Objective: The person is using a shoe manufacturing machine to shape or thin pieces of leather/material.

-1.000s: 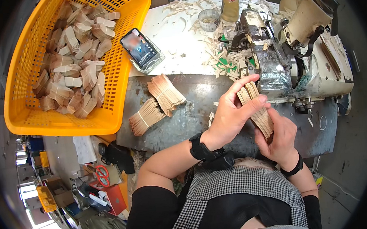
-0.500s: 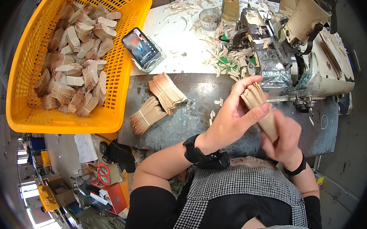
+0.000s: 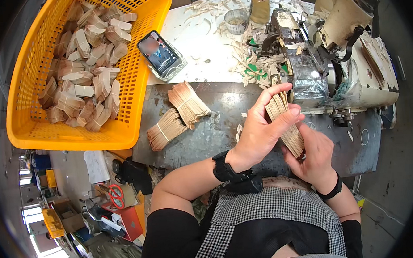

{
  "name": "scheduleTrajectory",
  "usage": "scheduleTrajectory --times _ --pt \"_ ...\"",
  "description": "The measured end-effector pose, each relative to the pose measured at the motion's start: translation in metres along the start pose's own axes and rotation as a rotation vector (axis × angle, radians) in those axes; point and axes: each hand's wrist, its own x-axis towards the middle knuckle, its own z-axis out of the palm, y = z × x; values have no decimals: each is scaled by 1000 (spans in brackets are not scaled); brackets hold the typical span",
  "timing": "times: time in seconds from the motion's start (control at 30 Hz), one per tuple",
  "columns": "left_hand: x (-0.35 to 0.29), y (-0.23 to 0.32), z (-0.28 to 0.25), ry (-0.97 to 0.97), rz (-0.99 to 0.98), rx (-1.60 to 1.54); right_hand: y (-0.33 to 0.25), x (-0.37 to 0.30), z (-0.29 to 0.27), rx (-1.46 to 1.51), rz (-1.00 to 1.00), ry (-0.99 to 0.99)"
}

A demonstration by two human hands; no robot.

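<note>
Between both hands is a stack of thin tan leather-like pieces (image 3: 285, 124), tilted, with its layered edges facing up. My left hand (image 3: 262, 132) grips the upper part, thumb across the front and fingers round the far side. My right hand (image 3: 316, 157) closes round the lower right end of the stack. To the left on the grey metal tabletop lie two similar bundles, one paler bundle (image 3: 188, 104) overlapping a browner bundle (image 3: 166, 130), each bound with a thin band. A thin pale ring (image 3: 365, 136), like a rubber band, lies right of my right hand.
A yellow perforated basket (image 3: 135, 121) full of tan bundles stands at the left. Beside it a phone (image 3: 158, 52) leans on a clear stand. Far right is a machine (image 3: 302, 71) with scraps (image 3: 255, 69) around it, a red-tipped bottle (image 3: 259, 10) and a clear cup (image 3: 236, 22).
The stack has turned in my hands, so its layered edges now show along its length. My right hand has shifted its grip on the lower end.
</note>
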Motion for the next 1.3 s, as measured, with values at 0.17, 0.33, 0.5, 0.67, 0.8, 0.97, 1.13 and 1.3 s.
scheduleTrajectory --times 0.17,0.33,0.5,0.67,0.8,0.97,1.13,1.3 --pt "0 -2 1 -21 23 40 1 0 0 7 23 -15" --pt "-1 0 1 -54 64 139 1 0 -2 5 9 -35" --pt "19 40 -3 -44 246 453 10 -5 -10 112 82 60" --pt "100 92 -59 99 372 1172 13 -6 -18 166 113 103" --pt "156 108 -73 171 346 1705 13 -11 -20 171 147 117" --pt "215 103 -113 -41 355 1964 11 -14 -22 174 154 115" --pt "241 100 -92 138 42 2146 13 -18 -22 221 207 111" --pt "244 97 -92 47 -112 2222 11 -18 -22 239 216 88"
